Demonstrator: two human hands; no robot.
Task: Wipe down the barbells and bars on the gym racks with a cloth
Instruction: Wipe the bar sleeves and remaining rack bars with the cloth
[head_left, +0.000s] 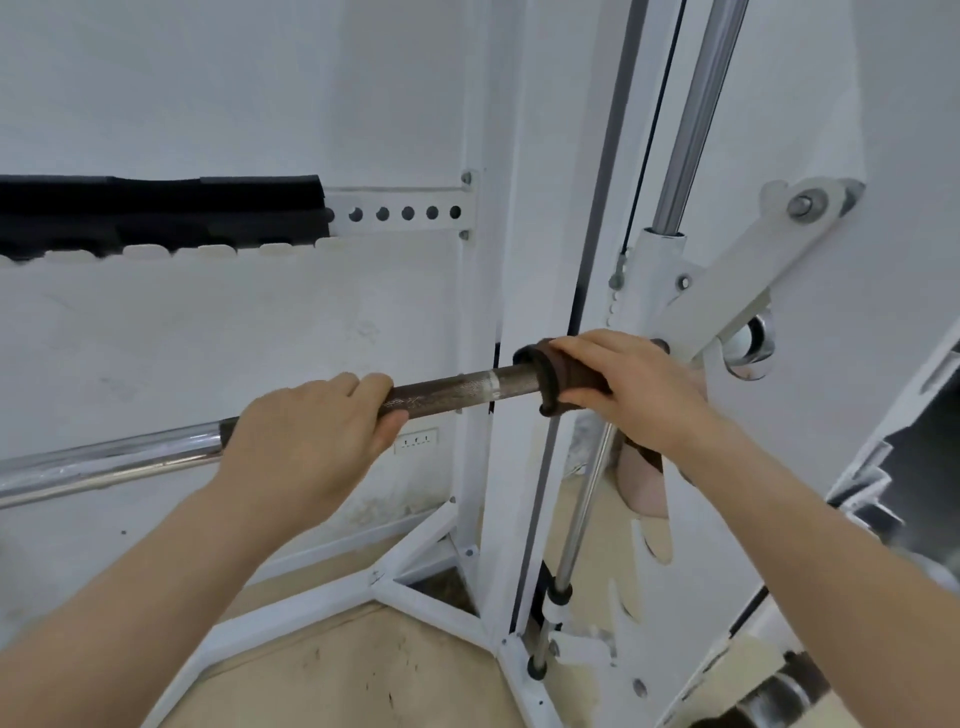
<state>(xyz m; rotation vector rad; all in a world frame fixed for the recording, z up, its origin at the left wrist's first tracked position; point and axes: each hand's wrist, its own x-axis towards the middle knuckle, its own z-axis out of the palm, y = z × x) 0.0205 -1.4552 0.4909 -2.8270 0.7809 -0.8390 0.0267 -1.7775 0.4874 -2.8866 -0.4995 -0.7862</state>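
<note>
Where under right hand (636, 387), cloth (546, 382) largely unseen.

No text can be read (the small wall plate (415, 441) bears only illegible marks)

Between the left hand (306, 441), which grips the bar (457, 387), and the right hand (623, 384), which holds the cloth (550, 382) around it, 1 short dark stretch of bar is bare. Left of the left hand the chrome stretch runs free to the picture edge. Just right of the right hand the way is closed by a slanted white arm (737, 280) and a chrome hook (750, 353). Behind the bare stretch stands 1 white upright (498, 493), near the bar. Under the right hand 1 chrome guide rod (584, 499) goes down. Above both hands there is open room before the wall (208, 338).
</note>
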